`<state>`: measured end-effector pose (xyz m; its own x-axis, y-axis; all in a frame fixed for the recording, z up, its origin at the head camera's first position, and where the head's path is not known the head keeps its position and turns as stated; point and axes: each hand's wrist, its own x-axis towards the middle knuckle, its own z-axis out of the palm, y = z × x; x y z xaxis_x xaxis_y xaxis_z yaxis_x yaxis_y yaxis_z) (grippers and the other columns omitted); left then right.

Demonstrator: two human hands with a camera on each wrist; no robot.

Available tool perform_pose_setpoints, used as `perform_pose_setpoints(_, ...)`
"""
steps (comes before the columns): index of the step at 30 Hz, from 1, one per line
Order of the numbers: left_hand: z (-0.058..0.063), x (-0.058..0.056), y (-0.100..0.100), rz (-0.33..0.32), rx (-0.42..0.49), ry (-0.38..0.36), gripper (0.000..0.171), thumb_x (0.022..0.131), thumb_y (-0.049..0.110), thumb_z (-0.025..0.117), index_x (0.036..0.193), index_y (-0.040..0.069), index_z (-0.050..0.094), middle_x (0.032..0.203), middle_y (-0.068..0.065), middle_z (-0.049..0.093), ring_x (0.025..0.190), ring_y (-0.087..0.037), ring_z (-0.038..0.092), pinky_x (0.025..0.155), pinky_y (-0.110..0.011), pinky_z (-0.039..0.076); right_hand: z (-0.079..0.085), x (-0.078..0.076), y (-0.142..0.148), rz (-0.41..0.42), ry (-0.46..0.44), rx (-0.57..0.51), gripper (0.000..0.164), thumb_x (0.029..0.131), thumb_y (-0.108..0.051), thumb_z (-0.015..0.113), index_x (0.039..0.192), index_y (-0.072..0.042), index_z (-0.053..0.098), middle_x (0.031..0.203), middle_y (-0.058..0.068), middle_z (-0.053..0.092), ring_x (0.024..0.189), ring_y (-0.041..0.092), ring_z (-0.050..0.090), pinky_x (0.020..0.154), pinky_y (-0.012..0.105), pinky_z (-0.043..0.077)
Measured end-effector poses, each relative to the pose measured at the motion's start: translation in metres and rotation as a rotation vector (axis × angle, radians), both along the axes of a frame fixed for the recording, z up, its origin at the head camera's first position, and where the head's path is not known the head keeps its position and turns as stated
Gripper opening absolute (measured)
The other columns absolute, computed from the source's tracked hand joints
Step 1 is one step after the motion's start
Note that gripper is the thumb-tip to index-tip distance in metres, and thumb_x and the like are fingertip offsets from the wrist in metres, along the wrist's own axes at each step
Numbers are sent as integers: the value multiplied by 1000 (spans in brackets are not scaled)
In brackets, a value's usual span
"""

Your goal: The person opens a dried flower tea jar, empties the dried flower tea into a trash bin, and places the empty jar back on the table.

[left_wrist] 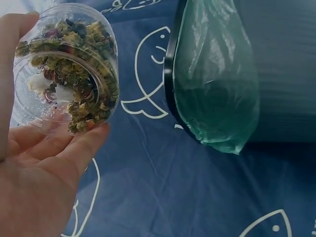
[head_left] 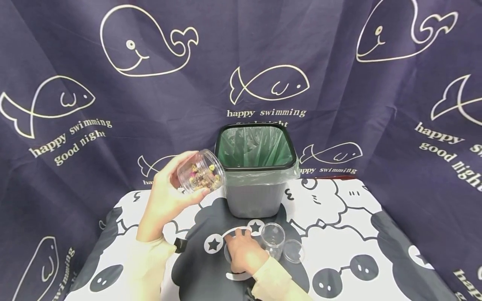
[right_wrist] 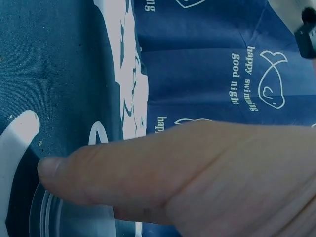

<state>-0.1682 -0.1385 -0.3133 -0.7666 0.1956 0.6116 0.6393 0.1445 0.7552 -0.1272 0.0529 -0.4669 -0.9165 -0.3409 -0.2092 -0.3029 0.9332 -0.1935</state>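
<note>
My left hand (head_left: 165, 200) holds a clear plastic jar (head_left: 185, 170) in the air, tilted on its side toward the bin. Dried flowers (left_wrist: 89, 94), yellow-green with some pinkish bits, lie inside it. Just right of the jar is the rim of a trash bin (head_left: 257, 168). Low over the table, my right hand (head_left: 244, 253) grips a clear round lid (right_wrist: 49, 217) from above, thumb at its edge; the hand covers most of the lid. To its right stands a second clear jar (head_left: 273, 238), and beside that lies another clear lid (head_left: 293, 251).
The grey bin has a greenish plastic bag (head_left: 260, 146) folded over its black rim. A black-and-white patterned cloth (head_left: 339, 234) covers the table. Dark blue curtain (head_left: 211, 92) with whales and fish hangs behind and at both sides.
</note>
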Motion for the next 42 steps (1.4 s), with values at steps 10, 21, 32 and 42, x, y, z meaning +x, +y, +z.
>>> perform_pose_setpoints(10, 30, -31, 14, 32, -37, 27, 82, 65, 0, 95, 138, 20, 64, 129, -2, 70, 118, -16, 67, 98, -25, 53, 0, 2, 1, -2, 32, 20, 74, 57, -25, 95, 124, -15, 66, 114, 14, 58, 101, 34, 56, 67, 43, 57)
perform_pose_setpoints(21, 60, -62, 30, 16, -64, 89, 81, 64, 3, 97, 138, 12, 63, 129, -5, 70, 121, -15, 65, 107, -27, 49, 9, 6, 4, 22, 36, -8, 74, 61, -22, 89, 130, -15, 65, 124, 14, 59, 106, 36, 56, 68, 46, 58)
perform_pose_setpoints(32, 76, -84, 33, 45, -206, 106, 75, 70, 18, 96, 136, 16, 63, 127, 3, 70, 117, -9, 65, 103, -24, 51, 73, 26, 29, 185, 142, -196, 64, 79, -29, 82, 138, -12, 61, 132, 7, 59, 116, 31, 58, 94, 43, 54)
perform_pose_setpoints(42, 88, -109, 43, 42, -351, 83, 74, 70, 28, 95, 136, 18, 62, 124, 2, 69, 103, -13, 69, 87, -29, 59, 112, 30, 51, 222, 236, -273, 55, 87, -27, 74, 138, -12, 62, 135, 0, 60, 116, 23, 61, 99, 42, 51)
